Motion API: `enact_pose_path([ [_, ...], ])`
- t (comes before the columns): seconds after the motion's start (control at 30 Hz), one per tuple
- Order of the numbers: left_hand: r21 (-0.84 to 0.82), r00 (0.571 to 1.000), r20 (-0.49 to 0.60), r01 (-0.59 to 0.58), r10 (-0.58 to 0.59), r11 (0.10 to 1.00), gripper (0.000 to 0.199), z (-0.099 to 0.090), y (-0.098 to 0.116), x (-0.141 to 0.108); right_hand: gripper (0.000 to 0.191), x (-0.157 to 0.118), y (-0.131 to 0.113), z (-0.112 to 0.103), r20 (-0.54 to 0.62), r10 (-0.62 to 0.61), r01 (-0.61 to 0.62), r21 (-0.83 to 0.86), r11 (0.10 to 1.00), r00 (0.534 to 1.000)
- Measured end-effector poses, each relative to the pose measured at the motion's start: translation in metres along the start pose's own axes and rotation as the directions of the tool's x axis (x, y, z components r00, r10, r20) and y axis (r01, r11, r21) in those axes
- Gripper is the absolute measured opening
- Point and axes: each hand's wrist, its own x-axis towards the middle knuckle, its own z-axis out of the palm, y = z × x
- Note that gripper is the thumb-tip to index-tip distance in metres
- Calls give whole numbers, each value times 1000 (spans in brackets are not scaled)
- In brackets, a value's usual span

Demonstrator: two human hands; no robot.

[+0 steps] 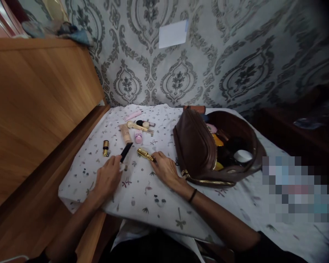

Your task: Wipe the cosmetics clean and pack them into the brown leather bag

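Observation:
My left hand [108, 177] is closed round a slim tube with a black cap [126, 152], which points up and away. A pale end of it shows by the fingers. My right hand [166, 168] grips a shiny gold cosmetic tube [145, 154] by its dark end, its gold part tilted to the left. Left of both hands lies a gold and dark lipstick tube [105, 148]. Just beyond the hands are a beige squeeze tube [125, 133], a small pink bottle [138, 137] and a pale brush-like wand [141, 127].
A brown bag [196, 146], unzipped with items inside, stands right of my right hand. A pink tube [133, 115] and an orange-brown tube [194, 109] lie near the wall. A wooden cabinet [44, 109] borders the cloth-covered table [142, 197] on the left.

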Motion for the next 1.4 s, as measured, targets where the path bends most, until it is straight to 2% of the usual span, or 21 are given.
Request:
enact_pose_path([
  [0.1,-49,996,79,-45,49,998,28,12,17,-5,19,4,5,1,-29,17,-17,6,1000,999],
  [0.17,-141,990,94,-93,107,986,28,17,29,-9,19,6,9,1,-61,28,-26,29,999,998],
  [0.27,-358,973,66,-184,221,915,25,19,40,-13,24,4,11,1,-103,18,-9,95,995,994],
  [0.33,-484,967,22,-213,255,849,23,17,39,-10,25,-3,7,0,-104,-6,20,136,991,995],
  [0.4,-559,979,-23,-180,202,809,24,14,32,-3,22,-13,0,0,-83,-33,46,171,984,996],
  [0.47,-608,994,-74,-110,82,786,30,11,21,6,25,-25,-11,0,-43,-53,60,175,983,998],
  [0.53,-656,991,-132,-67,-27,752,36,10,11,14,36,-34,-24,1,8,-70,68,136,988,998],
  [0.63,-706,979,-187,-72,-87,704,38,15,3,19,51,-40,-40,4,67,-77,73,72,995,995],
  [0.73,-646,967,-249,-130,-46,752,35,26,2,14,48,-37,-48,8,84,-82,79,38,996,993],
  [0.83,-475,945,-283,-288,165,832,29,38,1,4,30,-32,-46,11,90,-88,87,13,996,992],
  [0.93,-276,903,-214,-421,372,864,32,45,-5,-10,19,-30,-37,12,90,-87,87,11,996,992],
  [1.03,-96,879,-103,-475,466,875,53,43,-14,-26,15,-32,-23,15,65,-130,127,55,990,989],
  [1.13,-22,881,7,-473,474,881,59,37,-21,-38,14,-34,-10,22,-7,-184,183,148,972,983],
  [1.2,-47,896,25,-443,444,895,60,31,-23,-42,13,-34,-4,28,-72,-197,209,223,952,978],
  [1.3,-146,920,-4,-388,392,910,55,23,-19,-39,7,-32,3,36,-147,-187,226,330,916,971],
  [1.4,-240,928,-109,-372,355,897,47,21,-4,-30,10,-30,6,39,-183,-194,251,378,891,964],
])
